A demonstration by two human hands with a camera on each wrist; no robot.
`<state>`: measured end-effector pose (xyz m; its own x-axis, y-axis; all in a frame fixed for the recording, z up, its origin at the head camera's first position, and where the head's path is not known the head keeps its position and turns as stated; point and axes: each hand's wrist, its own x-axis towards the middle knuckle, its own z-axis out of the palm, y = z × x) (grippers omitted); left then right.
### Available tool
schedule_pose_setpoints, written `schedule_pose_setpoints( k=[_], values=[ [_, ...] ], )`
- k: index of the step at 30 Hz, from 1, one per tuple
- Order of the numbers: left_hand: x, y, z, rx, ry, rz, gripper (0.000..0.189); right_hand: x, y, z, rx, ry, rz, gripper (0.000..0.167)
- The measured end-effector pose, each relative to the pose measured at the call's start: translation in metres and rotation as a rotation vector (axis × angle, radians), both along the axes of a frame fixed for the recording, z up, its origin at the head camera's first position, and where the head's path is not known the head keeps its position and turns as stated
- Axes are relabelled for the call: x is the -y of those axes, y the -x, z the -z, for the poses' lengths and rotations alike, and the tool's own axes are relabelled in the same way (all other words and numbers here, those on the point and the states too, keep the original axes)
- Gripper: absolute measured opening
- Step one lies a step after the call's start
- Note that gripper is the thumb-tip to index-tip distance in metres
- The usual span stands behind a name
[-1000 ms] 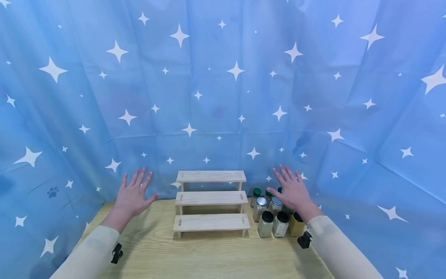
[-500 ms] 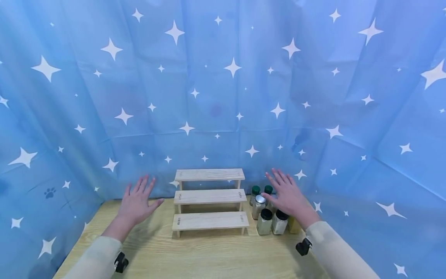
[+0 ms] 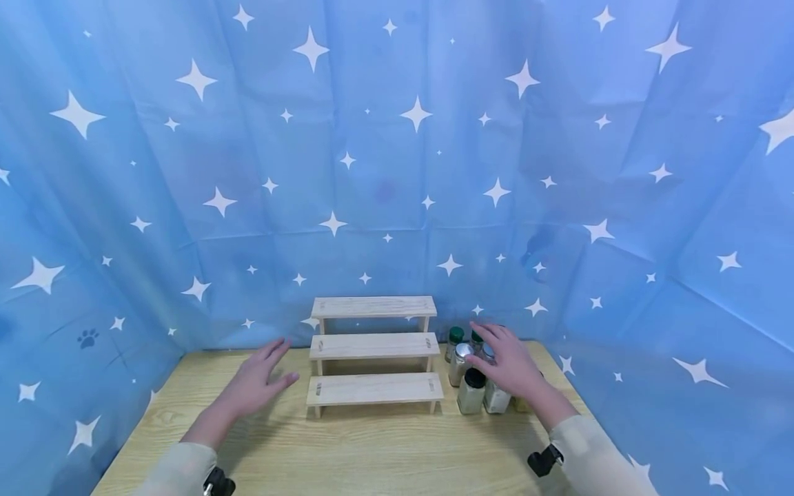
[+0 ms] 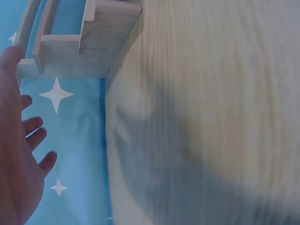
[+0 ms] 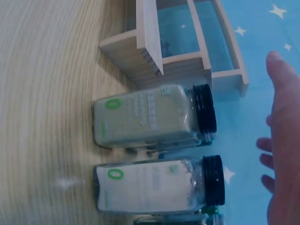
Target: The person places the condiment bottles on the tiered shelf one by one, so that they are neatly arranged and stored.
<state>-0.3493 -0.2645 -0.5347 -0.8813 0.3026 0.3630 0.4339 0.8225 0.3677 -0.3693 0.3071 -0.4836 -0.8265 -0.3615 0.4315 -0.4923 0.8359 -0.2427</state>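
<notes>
A three-tier wooden step rack [image 3: 375, 389] stands at the back of the table. To its right is a tight group of glass spice jars with black, green and silver caps. My right hand [image 3: 507, 365] hovers over that group, fingers loosely extended and holding nothing, hiding some jars. In the right wrist view, a black-capped jar of greenish-grey powder [image 5: 145, 117] is nearest the rack, beside a black-capped jar of white powder [image 5: 150, 187]. Left of the rack, my left hand [image 3: 251, 386] is held above the table with relaxed fingers and nothing in it.
The light wood table [image 3: 372, 458] runs back to a blue star-patterned curtain [image 3: 384, 172], which also surrounds both sides. A green-capped jar [image 3: 455, 336] and a silver-capped jar [image 3: 460, 358] stand close to the rack's right side. Black wrist cameras sit at both cuffs.
Both hands have come down from their raised, spread pose. The left hand has moved slightly right and turned, fingers closer together; the right has lowered over the jars. Rack and jars stay put.
</notes>
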Motion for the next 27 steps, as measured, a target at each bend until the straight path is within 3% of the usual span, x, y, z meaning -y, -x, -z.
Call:
schedule_pose_setpoints(
  k=[8,16,21,27],
  values=[
    [-0.011,-0.008,0.015,0.125,-0.259,0.079,0.075,-0.004,-0.014,0.008,0.174,0.165,0.010,0.078],
    [-0.022,-0.012,0.025,0.279,-0.439,0.120,0.074,-0.007,-0.022,0.016,0.197,0.250,-0.044,0.071],
    [-0.025,-0.012,0.031,0.310,-0.506,0.153,0.072,-0.008,-0.023,0.019,0.214,0.253,-0.041,0.067],
    [-0.030,-0.010,0.041,0.335,-0.507,0.144,0.073,-0.011,-0.024,0.022,0.241,0.228,-0.050,0.065]
  ],
)
